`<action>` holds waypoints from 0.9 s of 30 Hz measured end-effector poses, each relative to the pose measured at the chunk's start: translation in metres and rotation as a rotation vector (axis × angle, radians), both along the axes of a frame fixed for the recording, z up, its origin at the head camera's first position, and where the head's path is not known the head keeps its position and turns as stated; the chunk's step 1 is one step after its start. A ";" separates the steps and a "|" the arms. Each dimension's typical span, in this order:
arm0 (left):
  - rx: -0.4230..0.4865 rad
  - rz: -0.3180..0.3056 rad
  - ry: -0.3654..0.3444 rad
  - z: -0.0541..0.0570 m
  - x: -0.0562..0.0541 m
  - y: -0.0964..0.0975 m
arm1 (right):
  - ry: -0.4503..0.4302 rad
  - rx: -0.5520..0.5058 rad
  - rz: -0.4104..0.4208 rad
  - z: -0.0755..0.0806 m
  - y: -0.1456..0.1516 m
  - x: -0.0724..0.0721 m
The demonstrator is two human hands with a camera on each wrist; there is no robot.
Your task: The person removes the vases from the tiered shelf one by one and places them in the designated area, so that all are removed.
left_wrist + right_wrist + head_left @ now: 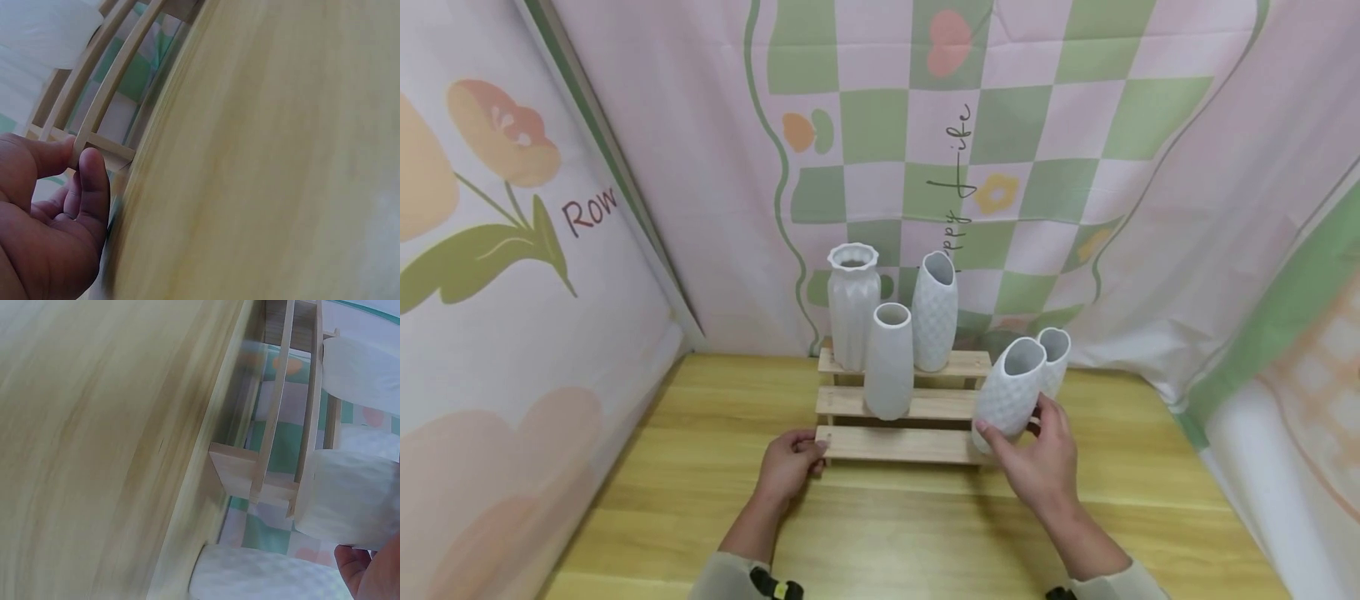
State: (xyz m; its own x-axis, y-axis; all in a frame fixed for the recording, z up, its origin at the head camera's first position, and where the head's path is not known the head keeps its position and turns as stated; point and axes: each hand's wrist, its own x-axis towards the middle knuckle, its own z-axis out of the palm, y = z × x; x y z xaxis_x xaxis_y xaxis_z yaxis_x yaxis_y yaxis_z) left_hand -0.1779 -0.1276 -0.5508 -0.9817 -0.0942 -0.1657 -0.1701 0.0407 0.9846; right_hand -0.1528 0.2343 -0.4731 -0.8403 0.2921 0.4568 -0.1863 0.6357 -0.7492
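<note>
My right hand [1041,458] grips a white vase [1011,387] with a slanted mouth and a dimpled surface, thumb on the near side. This vase leans to the right at the right end of the three-step wooden stand [895,446]; whether its base touches a step I cannot tell. At the stand's left end, my left hand [790,462] pinches the lowest step between thumb and fingers, as the left wrist view shows on the step's end [84,134]. A plain tapered vase [889,367] stands on the middle step.
On the top step stand a fluted vase [853,308] with a scalloped rim and a dimpled vase [936,312]. Another white vase [1055,358] is on the wooden table [880,533] right of the stand, partly hidden. A patterned curtain [943,125] hangs behind.
</note>
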 end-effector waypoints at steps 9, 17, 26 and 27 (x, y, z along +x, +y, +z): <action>0.002 0.001 0.001 0.000 0.000 0.000 | -0.032 -0.010 0.001 0.000 0.007 0.003; 0.004 0.001 0.007 -0.004 -0.002 -0.001 | -0.021 -0.010 0.010 -0.002 0.015 0.007; -0.001 -0.001 0.011 -0.004 -0.002 -0.001 | -0.035 -0.011 -0.002 -0.004 0.023 0.008; 0.001 -0.001 0.011 -0.004 -0.002 -0.001 | -0.036 -0.011 -0.002 -0.004 0.024 0.008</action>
